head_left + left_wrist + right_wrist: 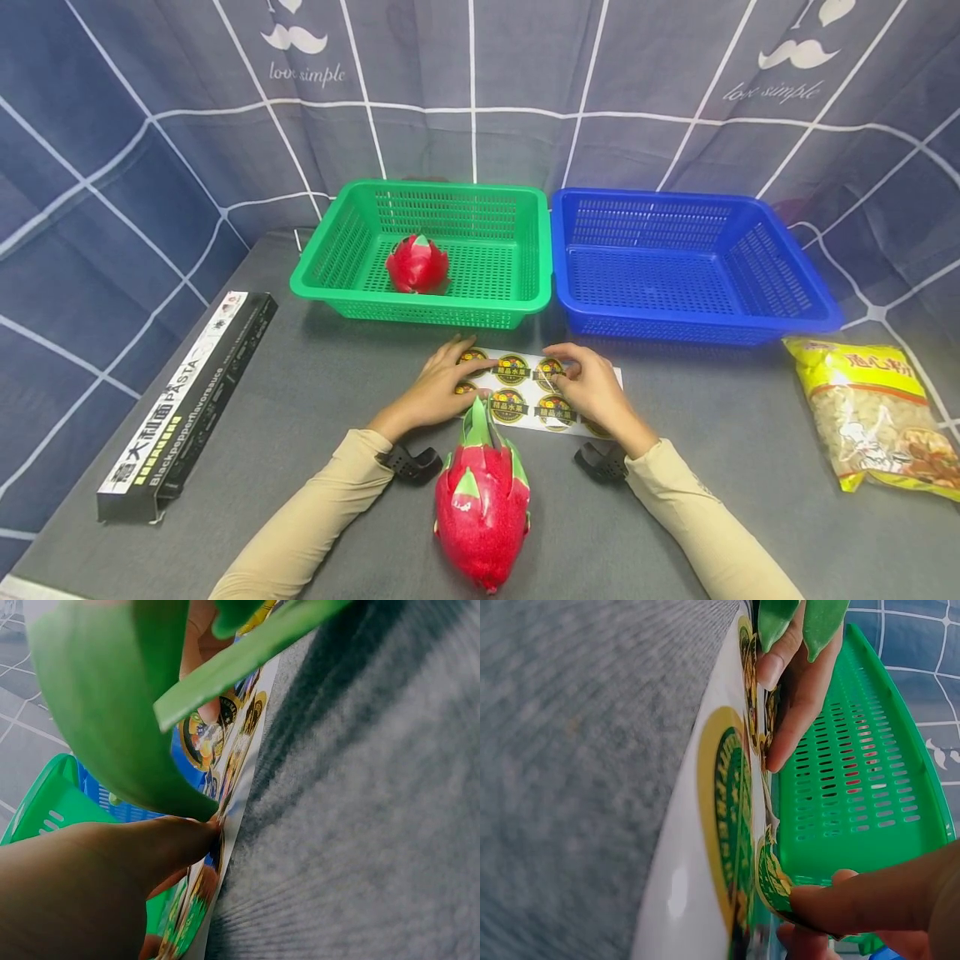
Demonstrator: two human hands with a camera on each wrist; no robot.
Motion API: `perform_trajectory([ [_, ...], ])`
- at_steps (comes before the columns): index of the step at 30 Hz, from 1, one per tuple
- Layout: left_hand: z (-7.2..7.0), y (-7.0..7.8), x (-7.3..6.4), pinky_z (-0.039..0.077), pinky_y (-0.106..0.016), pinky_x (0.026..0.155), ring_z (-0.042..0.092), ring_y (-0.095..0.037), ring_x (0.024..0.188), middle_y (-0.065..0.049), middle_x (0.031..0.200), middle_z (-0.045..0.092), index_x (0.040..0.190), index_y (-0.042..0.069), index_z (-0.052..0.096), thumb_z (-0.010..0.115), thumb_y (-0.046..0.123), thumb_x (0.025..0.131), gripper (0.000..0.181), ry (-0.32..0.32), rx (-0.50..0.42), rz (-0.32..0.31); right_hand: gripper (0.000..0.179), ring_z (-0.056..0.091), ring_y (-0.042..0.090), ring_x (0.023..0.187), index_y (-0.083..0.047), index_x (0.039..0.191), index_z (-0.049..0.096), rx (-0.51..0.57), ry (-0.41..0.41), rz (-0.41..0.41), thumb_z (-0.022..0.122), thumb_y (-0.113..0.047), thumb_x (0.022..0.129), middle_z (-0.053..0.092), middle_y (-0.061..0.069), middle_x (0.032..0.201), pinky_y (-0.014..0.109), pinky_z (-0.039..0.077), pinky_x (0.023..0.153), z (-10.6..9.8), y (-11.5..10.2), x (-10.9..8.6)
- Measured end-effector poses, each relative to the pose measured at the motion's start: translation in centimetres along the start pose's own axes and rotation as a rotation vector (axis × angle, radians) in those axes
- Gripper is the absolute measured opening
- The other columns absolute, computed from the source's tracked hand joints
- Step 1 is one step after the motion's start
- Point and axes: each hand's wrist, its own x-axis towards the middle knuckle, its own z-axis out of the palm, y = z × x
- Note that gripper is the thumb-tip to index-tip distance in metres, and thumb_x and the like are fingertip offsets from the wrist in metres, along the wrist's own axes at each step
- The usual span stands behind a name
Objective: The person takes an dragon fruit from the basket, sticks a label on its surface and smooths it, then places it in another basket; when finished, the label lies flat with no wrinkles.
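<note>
A white sheet of round black-and-gold stickers [531, 392] lies flat on the grey cloth. My left hand [435, 387] rests on its left end, fingers and thumb extended over the stickers. At the sheet's right part, my right hand [592, 390] pinches a sticker [772, 883] between thumb and fingers; its edge curls up off the backing in the right wrist view. Just in front of the sheet lies a red dragon fruit [483, 512], its green tip pointing toward the sheet. Its green leaves [97, 697] hide part of the left wrist view.
Behind the sheet stand a green basket [420, 307] holding another dragon fruit [417, 265], and a blue basket [697, 323] beside it. A long black pasta box [187, 408] lies at left, a yellow-and-clear bag of pasta [873, 417] at right.
</note>
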Motion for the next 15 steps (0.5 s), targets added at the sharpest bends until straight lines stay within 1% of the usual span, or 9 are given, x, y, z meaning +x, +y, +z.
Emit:
perform_trajectory([
  [4,-0.10,0.14,0.00,0.015,-0.057,0.108,0.016,-0.037,0.138,-0.015,0.147,0.027,0.127,0.025,0.053,0.063,0.034,0.082,0.047,-0.005,0.001,0.000,0.035,0.048,0.012,0.065,-0.012,0.107,0.065,-0.026,-0.012,-0.040,0.063,0.001,0.074,0.062,0.010,0.089,0.026,0.037,0.061,0.15,0.02,-0.05],
  [5,-0.12,0.17,0.00,0.015,-0.057,0.108,0.016,-0.037,0.138,-0.015,0.147,0.027,0.127,0.025,0.053,0.063,0.034,0.082,0.047,-0.005,0.003,0.002,0.034,0.048,0.013,0.066,-0.012,0.106,0.065,-0.038,-0.016,-0.043,0.062,0.001,0.075,0.061,0.009,0.088,0.027,0.038,0.062,0.17,0.02,-0.07],
  [8,-0.12,0.17,0.03,0.015,-0.057,0.108,0.015,-0.037,0.138,-0.015,0.147,0.026,0.127,0.025,0.052,0.063,0.034,0.082,0.047,-0.009,0.006,0.002,0.030,0.054,0.018,0.075,-0.012,0.104,0.067,-0.053,-0.038,-0.025,0.059,0.000,0.078,0.064,0.009,0.092,0.032,0.042,0.067,0.20,0.00,-0.15],
  [11,-0.10,0.11,0.03,0.015,-0.056,0.109,0.015,-0.037,0.138,-0.015,0.147,0.027,0.127,0.025,0.052,0.063,0.035,0.082,0.047,-0.009,0.008,0.001,0.027,0.060,0.022,0.089,-0.011,0.102,0.068,-0.038,-0.056,-0.009,0.057,0.000,0.079,0.067,0.010,0.101,0.038,0.046,0.078,0.19,-0.01,-0.21],
  [12,-0.08,0.08,0.03,0.015,-0.056,0.109,0.016,-0.037,0.138,-0.014,0.147,0.027,0.127,0.025,0.052,0.063,0.035,0.082,0.047,-0.010,0.007,0.000,0.027,0.060,0.023,0.091,-0.010,0.101,0.069,-0.027,-0.060,-0.003,0.056,0.000,0.080,0.067,0.010,0.102,0.040,0.046,0.080,0.20,-0.01,-0.22],
  [13,-0.06,0.05,0.02,0.015,-0.056,0.109,0.016,-0.037,0.138,-0.014,0.147,0.027,0.127,0.025,0.052,0.063,0.035,0.082,0.047,-0.008,0.008,0.000,0.027,0.061,0.024,0.093,-0.010,0.101,0.069,-0.019,-0.061,0.000,0.056,0.000,0.080,0.068,0.009,0.102,0.041,0.046,0.081,0.20,0.02,-0.23],
  [15,-0.04,0.01,-0.01,0.015,-0.056,0.109,0.016,-0.036,0.138,-0.014,0.147,0.027,0.127,0.025,0.052,0.063,0.035,0.083,0.047,-0.005,0.006,-0.003,0.026,0.061,0.023,0.092,-0.010,0.100,0.070,-0.006,-0.058,0.004,0.057,0.001,0.079,0.068,0.009,0.100,0.040,0.046,0.080,0.19,-0.02,-0.24],
])
